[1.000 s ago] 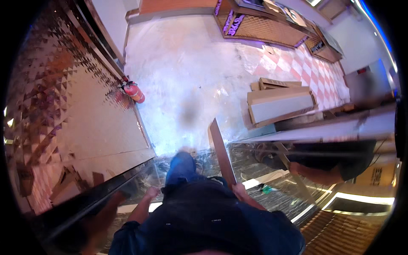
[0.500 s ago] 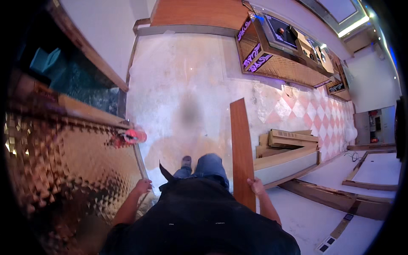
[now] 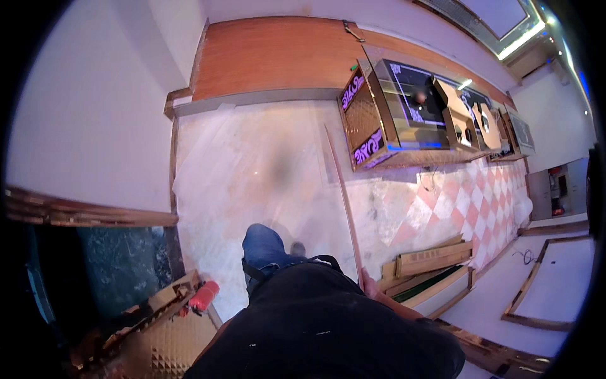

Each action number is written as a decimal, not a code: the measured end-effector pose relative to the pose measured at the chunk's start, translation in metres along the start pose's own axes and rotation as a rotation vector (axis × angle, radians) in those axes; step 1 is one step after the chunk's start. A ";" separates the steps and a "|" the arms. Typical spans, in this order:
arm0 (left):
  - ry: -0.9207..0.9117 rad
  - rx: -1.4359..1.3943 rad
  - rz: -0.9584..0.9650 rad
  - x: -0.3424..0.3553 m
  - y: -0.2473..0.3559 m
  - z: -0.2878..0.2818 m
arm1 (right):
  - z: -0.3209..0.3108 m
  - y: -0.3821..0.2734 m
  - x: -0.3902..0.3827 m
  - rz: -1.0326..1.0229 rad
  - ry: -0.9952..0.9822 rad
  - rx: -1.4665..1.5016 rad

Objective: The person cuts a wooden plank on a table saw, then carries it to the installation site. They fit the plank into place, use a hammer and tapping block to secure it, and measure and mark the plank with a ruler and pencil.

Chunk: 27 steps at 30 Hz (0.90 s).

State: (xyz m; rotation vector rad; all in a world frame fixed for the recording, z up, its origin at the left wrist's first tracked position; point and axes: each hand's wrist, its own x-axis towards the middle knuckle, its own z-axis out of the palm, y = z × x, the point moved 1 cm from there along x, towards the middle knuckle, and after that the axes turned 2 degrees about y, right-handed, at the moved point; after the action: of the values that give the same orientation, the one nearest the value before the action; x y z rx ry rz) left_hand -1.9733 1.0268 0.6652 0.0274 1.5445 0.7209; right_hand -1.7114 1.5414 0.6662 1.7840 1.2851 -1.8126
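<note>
Right hand (image 3: 371, 285) wraps the near end of a long plank (image 3: 344, 196), fingers closed round it, edge-on so it carries level, pointing to 12 o'clock over the sheeted floor (image 3: 252, 164); left hand hidden

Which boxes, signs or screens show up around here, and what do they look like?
Lit counter: upper middle, boxy, gold sides with glowing purple scroll panels, dark glass top.
Flat cartons: floor at right, long, brown cardboard.
Red cylinder: lower left, its label too small to make out.
No screens visible.
</note>
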 end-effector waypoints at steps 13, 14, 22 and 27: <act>0.026 0.193 0.067 0.213 0.422 -0.336 | 0.092 -0.451 0.172 -0.180 0.082 -0.200; 0.030 0.220 0.076 0.228 0.466 -0.366 | 0.100 -0.487 0.179 -0.179 0.020 -0.088; 0.014 0.363 0.065 0.358 0.776 -0.510 | 0.111 -0.782 0.303 -0.060 0.029 -0.211; 0.001 0.391 0.005 0.373 0.928 -0.560 | 0.097 -0.922 0.340 -0.064 -0.036 -0.245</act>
State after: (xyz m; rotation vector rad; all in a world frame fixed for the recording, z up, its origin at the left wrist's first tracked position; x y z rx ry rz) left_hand -2.9035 1.6950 0.7118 0.3219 1.6663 0.4133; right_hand -2.5179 2.1109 0.6925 1.5899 1.4933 -1.6291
